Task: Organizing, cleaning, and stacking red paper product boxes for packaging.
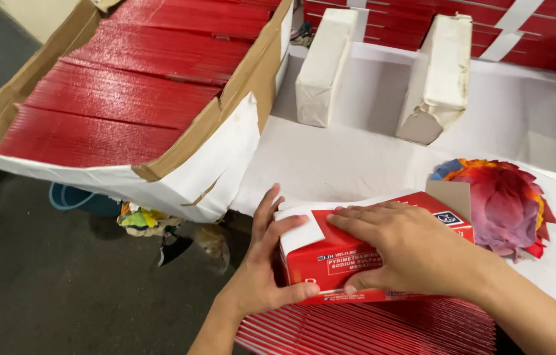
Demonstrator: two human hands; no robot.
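Note:
A red carton box [330, 260] with a white flap sits at the near edge of the white table [330, 158], on top of a stack of flat red cartons [370, 329]. My left hand [261, 263] grips the box's left end, thumb pressing the white flap. My right hand [403, 246] lies flat across the top and front of the box, fingers spread toward the left.
A big torn cardboard tray [179, 158] full of flat red cartons overhangs the table at upper left. Two white wrapped blocks [321, 66] [439, 75] stand at the back. A multicoloured rag bundle [505, 204] lies right of the box. A dark floor [41, 283] with scraps lies lower left.

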